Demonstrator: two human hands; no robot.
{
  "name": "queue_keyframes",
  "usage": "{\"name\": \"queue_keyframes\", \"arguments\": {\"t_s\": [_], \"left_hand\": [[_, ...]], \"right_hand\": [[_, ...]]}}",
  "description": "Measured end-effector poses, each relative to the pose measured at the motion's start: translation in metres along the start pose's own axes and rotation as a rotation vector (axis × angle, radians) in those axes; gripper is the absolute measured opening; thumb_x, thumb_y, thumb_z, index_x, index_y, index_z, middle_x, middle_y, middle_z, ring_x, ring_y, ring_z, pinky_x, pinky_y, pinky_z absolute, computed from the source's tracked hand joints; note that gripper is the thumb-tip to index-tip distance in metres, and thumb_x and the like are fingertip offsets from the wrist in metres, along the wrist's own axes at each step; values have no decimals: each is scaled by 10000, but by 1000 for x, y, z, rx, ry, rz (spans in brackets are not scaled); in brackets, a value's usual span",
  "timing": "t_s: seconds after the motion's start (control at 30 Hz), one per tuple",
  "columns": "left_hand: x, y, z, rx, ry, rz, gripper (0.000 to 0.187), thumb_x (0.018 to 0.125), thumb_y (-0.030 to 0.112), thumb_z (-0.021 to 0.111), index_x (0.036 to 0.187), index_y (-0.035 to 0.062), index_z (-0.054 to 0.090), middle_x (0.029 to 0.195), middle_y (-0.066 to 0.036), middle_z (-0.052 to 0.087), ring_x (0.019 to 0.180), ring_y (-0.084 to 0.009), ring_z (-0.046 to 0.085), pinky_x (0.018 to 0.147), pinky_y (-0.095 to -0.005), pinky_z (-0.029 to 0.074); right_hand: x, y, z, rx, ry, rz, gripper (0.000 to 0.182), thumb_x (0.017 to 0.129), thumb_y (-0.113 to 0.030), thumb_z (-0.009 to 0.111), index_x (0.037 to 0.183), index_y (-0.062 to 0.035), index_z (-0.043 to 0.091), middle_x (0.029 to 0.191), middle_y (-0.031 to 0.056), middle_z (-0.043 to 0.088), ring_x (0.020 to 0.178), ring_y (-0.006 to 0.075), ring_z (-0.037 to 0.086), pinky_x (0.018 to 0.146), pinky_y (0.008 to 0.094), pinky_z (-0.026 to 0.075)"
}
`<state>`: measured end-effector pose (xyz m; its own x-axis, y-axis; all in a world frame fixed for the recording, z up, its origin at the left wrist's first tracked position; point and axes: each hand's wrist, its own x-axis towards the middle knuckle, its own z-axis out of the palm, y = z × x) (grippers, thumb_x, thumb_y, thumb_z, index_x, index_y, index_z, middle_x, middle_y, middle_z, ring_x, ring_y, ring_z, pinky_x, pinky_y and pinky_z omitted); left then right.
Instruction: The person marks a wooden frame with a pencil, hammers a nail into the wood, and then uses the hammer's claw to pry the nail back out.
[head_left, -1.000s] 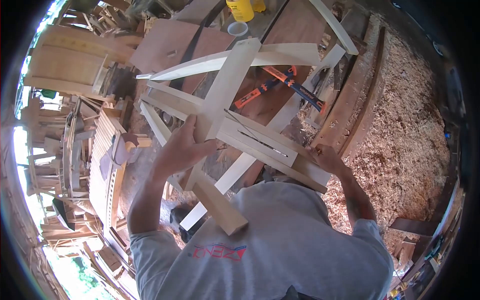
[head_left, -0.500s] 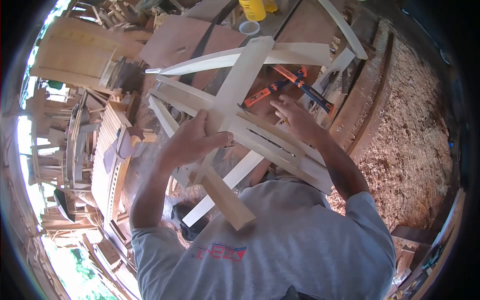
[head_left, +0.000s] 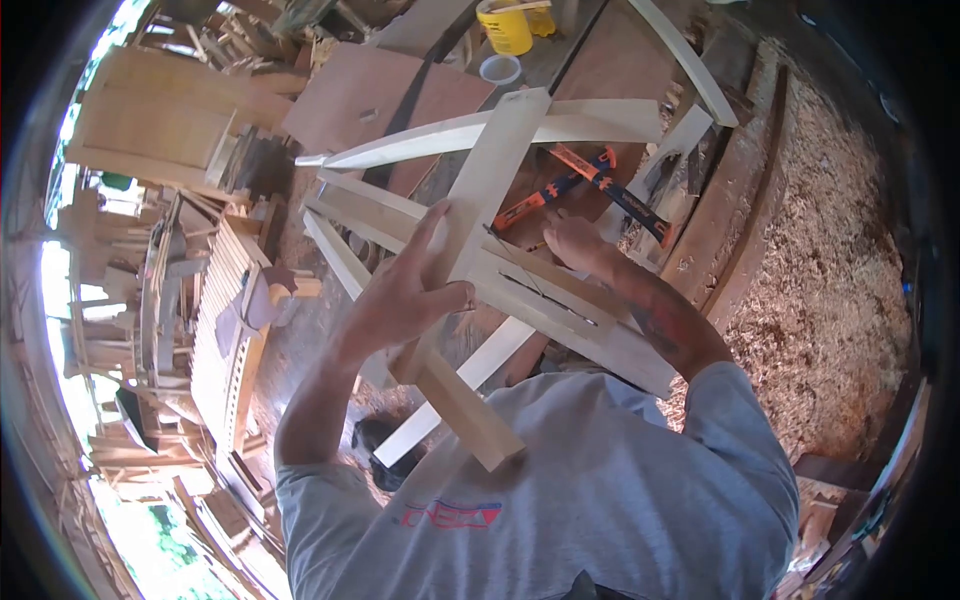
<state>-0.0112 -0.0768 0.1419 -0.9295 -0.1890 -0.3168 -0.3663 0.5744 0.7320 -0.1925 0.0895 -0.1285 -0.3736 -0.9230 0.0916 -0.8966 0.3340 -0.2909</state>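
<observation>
My left hand [head_left: 405, 285] is wrapped around a pale wooden board [head_left: 497, 165], thumb on its near side and fingers along its left edge. This board lies across several pale rails. One rail [head_left: 620, 345], running down to the right, has a long narrow dark slot in it. My right hand [head_left: 575, 242] is closed beyond that rail, a thin pencil-like stick barely showing at its fingertips. Just past it, two orange-and-black tools [head_left: 625, 195] lie crossed on the bench. A shorter wooden piece [head_left: 465, 410] sticks out toward my shirt.
A curved wooden piece [head_left: 420, 140] lies behind the board. At the back stand a yellow tub [head_left: 508, 32] and a small whitish cup [head_left: 500, 69]. Wood shavings [head_left: 820, 250] cover the floor at right. A slatted wooden piece [head_left: 225, 330] and stacked timber are at left.
My right hand has drawn its fingers in and shifted slightly left and down. The fingers of my left hand have moved up along the board. The view has shifted a little.
</observation>
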Motion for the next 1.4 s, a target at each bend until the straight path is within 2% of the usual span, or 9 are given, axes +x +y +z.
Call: {"name": "queue_keyframes", "arguments": {"t_s": [0.07,0.27,0.47,0.57,0.73,1.03,1.1,1.17,1.4], "left_hand": [[3,3,-2,40,-19,-13,900,760,269,732,1514,95,274,1148,-231,664,1093,-340,643,999,-385,440],[7,-2,0,182,31,-10,906,730,187,736,1512,98,288,1296,-235,565,1198,-356,567,1031,-404,416],[22,16,10,114,69,32,840,681,68,633,1477,109,367,1348,-221,482,1263,-376,495,1053,-416,394],[23,29,9,184,59,71,858,650,39,608,1473,122,379,1324,-212,476,1248,-369,501,1055,-413,394],[27,19,6,235,35,73,889,623,5,586,1478,128,379,1257,-187,489,1174,-333,534,1022,-398,424],[39,9,9,0,78,75,589,818,59,714,1357,32,479,1228,-141,481,1112,-237,549,963,-354,452],[46,-3,10,23,108,279,566,836,39,683,1366,49,483,1223,-135,485,1101,-227,562,927,-332,467],[46,0,8,81,100,276,530,846,25,663,1352,56,510,1264,-146,475,1109,-218,563,901,-323,475],[45,20,8,252,-11,287,356,864,-6,609,1212,54,659,1486,-206,341,1215,-228,535,823,-323,494]], "right_hand": [[-6,3,4,4,125,52,161,801,-53,598,955,-16,632,900,144,637,938,333,641,750,417,557],[-31,-68,-111,927,759,461,135,903,-8,625,1023,-38,573,967,115,679,894,174,661,728,313,523],[-22,-141,-104,1475,1032,198,152,909,-38,682,1050,-43,625,995,73,703,874,111,651,757,265,503],[-11,-148,-101,1279,1190,86,203,917,40,639,1051,-78,541,1035,120,704,700,41,591,551,168,447],[-1,-153,-91,1365,1217,146,202,909,44,649,1044,-58,537,1020,126,700,792,78,638,593,203,483],[2,-162,-84,1372,1233,189,210,904,72,636,1051,-28,525,949,95,654,980,180,692,763,268,555],[4,-162,-82,1405,1264,166,204,906,66,639,1050,-26,527,958,96,654,969,172,689,769,267,556],[6,-161,-80,1421,1244,194,318,784,95,666,1034,-27,512,1034,151,704,1006,249,709,817,303,561],[0,-162,-90,1452,1177,263,255,834,52,682,1028,-23,534,906,99,683,848,172,710,725,298,560]]}}
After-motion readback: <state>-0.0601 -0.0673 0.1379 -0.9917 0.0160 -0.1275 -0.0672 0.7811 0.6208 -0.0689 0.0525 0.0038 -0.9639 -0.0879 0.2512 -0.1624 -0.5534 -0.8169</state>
